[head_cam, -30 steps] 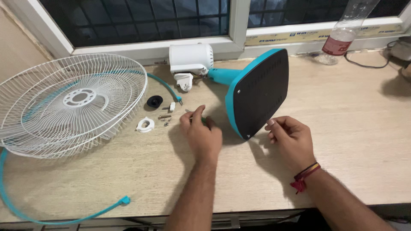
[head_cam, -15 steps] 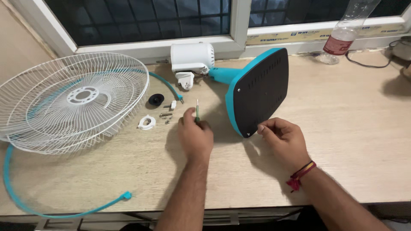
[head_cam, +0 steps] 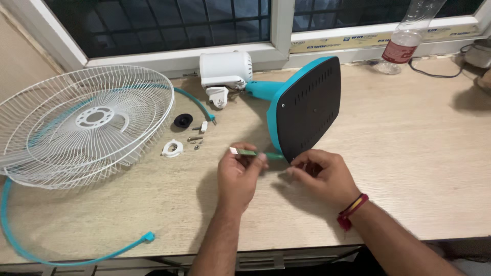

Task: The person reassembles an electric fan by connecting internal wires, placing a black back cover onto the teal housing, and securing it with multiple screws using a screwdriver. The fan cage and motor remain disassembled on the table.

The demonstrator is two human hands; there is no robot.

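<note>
Pale wooden bench under a window: the left hand has its fingers pinched on a small green screwdriver, lying crosswise, tip toward the fan base; right hand, fingers curled narrow at the tip, touches the base's lower corner

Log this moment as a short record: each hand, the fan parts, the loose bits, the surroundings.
Left hand: holds a small green-handled screwdriver, lying sideways
Right hand: fingers at the bottom edge of the fan base
Fan base: teal rim, black underside, tipped on its side
Motor housing: white, by the window
Wire grille: white, left
Loose bits: black cap, white ring
Surface: wooden table
</note>
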